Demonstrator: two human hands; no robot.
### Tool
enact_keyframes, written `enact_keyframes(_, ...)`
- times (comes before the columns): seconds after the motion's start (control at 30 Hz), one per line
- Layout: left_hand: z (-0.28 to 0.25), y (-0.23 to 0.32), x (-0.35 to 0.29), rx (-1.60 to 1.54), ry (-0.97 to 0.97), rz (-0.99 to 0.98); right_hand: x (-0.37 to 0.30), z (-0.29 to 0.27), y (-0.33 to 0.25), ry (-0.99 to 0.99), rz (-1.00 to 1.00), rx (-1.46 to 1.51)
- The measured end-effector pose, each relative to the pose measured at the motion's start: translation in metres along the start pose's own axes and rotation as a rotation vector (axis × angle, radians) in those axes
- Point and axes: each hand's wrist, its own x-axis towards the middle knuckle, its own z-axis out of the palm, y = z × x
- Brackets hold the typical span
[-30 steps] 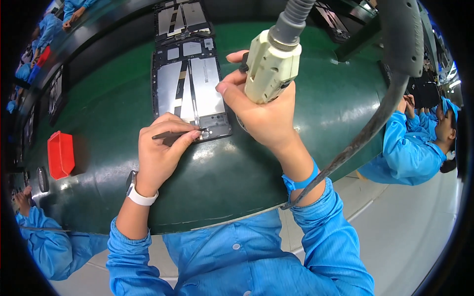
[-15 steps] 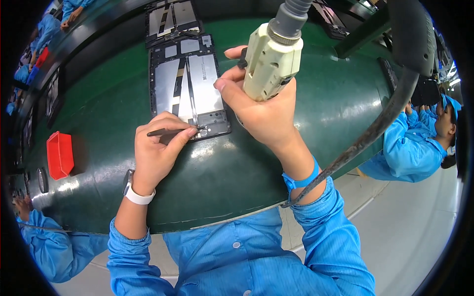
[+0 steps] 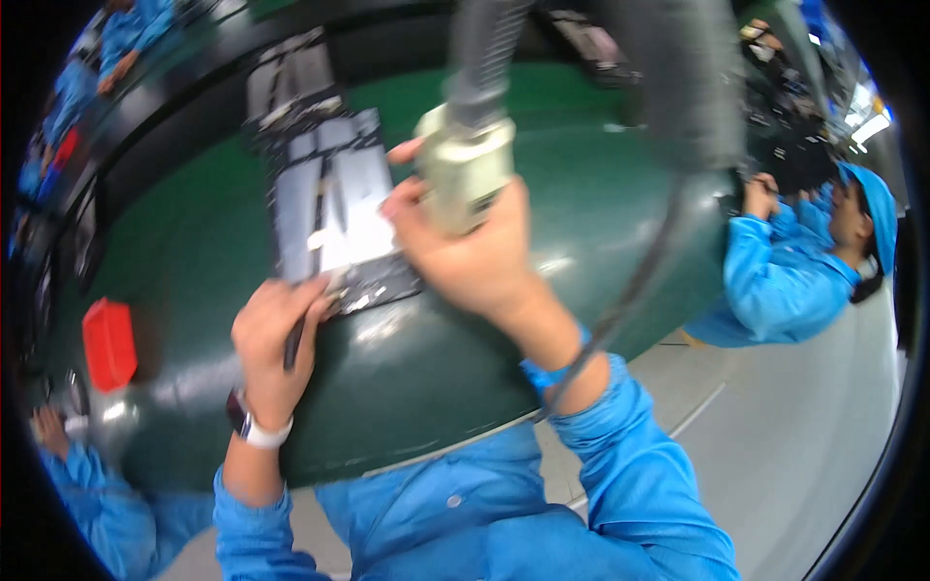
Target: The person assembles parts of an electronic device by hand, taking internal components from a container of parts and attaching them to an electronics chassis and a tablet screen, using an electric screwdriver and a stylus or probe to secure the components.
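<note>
A thin dark tool, probably tweezers [image 3: 294, 347], is in my left hand [image 3: 266, 339]. Its fingertips are at the near end of an opened tablet-like device [image 3: 358, 208], whose dark frame surrounds silvery panels. My right hand [image 3: 480, 257] grips a cream-coloured power screwdriver [image 3: 465, 174], held upright beside the device's right edge, with a grey ribbed sleeve at its top. The driver's tip is hidden behind the hand, so contact with the device cannot be seen. The picture is smeared by motion, and small parts under my left fingertips are unclear.
A second opened device [image 3: 291, 77] lies beyond the first on the green table [image 3: 407, 397]. A red bin [image 3: 109, 344] stands at the left. A dark cable [image 3: 639, 281] hangs across my right forearm. Co-workers in blue sit at both sides, one at the right [image 3: 775, 281].
The whole view has shifted, so the table's contents appear farther left. In my left hand the thin tool has swung from lying sideways to pointing back toward the wrist. My right hand keeps its grip.
</note>
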Motion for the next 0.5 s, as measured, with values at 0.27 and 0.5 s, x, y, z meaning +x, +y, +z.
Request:
enact_keyframes(0.27,0.009,-0.003,-0.015,0.212,-0.078,-0.205,0.007,0.001,-0.012,0.015,-0.200,-0.099)
enact_keyframes(0.5,0.017,-0.016,-0.023,0.138,-0.014,-0.367,0.006,0.001,-0.015,0.015,-0.232,-0.031)
